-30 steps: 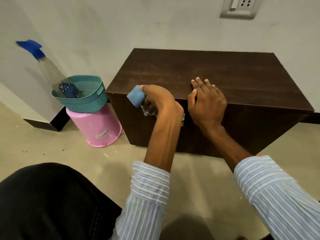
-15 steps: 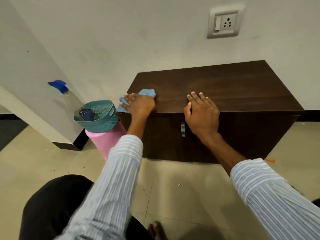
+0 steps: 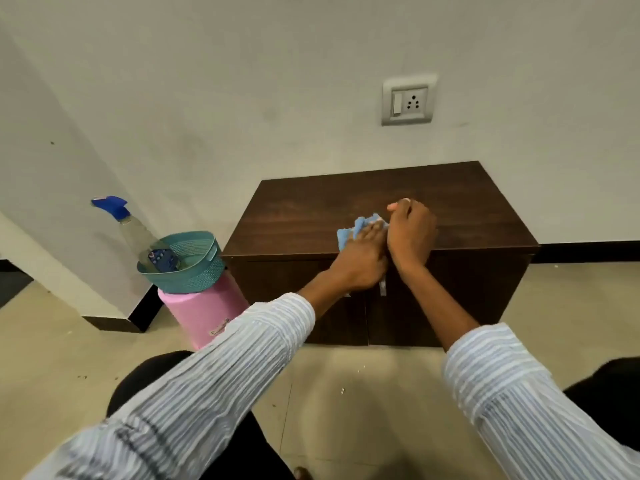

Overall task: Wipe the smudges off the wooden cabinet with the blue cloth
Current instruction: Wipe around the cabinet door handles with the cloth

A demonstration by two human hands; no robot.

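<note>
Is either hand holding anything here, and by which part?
The left hand presses the blue cloth flat on the cabinet top, fingers over its near side. The right hand holds nothing visible.

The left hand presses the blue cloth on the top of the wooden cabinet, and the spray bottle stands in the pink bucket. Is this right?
Not quite. The head view shows the spray bottle leaning in the teal basket, which sits on the pink bucket. The rest holds: the left hand presses the blue cloth on the wooden cabinet top.

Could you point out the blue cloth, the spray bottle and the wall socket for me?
blue cloth (image 3: 349, 235), head view, bunched fold left of the fingers.
spray bottle (image 3: 138, 233), head view, clear neck.
wall socket (image 3: 408, 102), head view, plate centre.
</note>
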